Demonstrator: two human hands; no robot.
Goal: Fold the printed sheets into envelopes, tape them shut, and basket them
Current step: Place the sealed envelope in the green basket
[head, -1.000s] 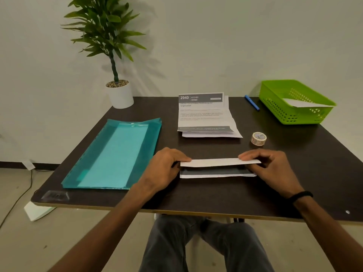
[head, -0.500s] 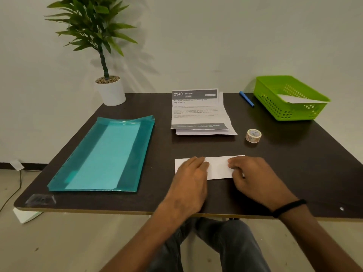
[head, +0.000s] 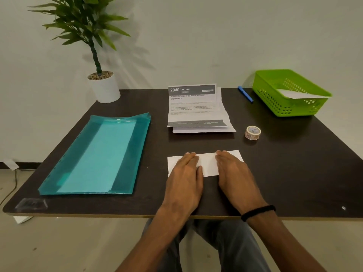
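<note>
A folded white sheet [head: 207,163] lies flat on the dark table [head: 294,173] near the front edge. My left hand [head: 185,173] presses its left half with straight fingers. My right hand [head: 234,171] presses its right half the same way. Behind it lies a stack of printed sheets [head: 196,108], creased and partly unfolded. A roll of tape [head: 252,132] stands to the right of the stack. The green basket [head: 275,101] sits at the back right with a white folded sheet [head: 300,93] inside it.
A teal plastic folder [head: 98,156] covers the left side of the table. A potted plant [head: 102,83] stands at the back left corner. A blue pen [head: 245,94] lies beside the basket. A cable runs along the floor at the left.
The top flap I was holding up has been folded down flat. Both hands moved inward onto the sheet and now press it with flat fingers.
</note>
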